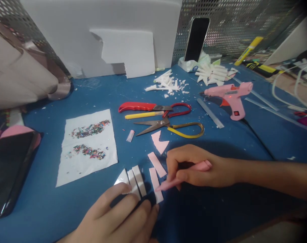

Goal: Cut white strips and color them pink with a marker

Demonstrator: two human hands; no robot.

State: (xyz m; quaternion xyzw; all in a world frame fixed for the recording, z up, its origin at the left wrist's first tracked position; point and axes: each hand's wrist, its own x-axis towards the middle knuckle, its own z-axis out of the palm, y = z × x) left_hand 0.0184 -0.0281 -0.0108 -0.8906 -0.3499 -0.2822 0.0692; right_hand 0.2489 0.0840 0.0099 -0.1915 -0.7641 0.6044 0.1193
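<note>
Pink strips [155,182] of cut material lie near the front edge of the blue table [214,202], between the two hands, with white strips [135,177] just left of them. The left hand [120,219], fingers flat and close together, presses down at the near ends of the white strips and touches the nearest pink strip at its lower end. The right hand [194,167] is closed around a pink pen-like tool [183,177], whose tip rests on or just above the nearest pink strip; the exact contact cannot be told. The step in hand appears to be marking or scoring that strip while the other hand steadies it. The next move likely calls for a firm hold from the left hand and a straight, controlled stroke along the strip. Left of the work lies a white sheet [88,148] carrying two patches of glitter [90,130]. Farther off lie a pink triangular offcut [159,141], yellow-handled scissors [173,128], red-handled scissors [153,108] and a yellow pencil [143,115]. To the right stands a pink glue gun [230,98]. At the far side, white foam scraps [168,84] and a propped phone [197,38] stand before a white board [100,33].
</note>
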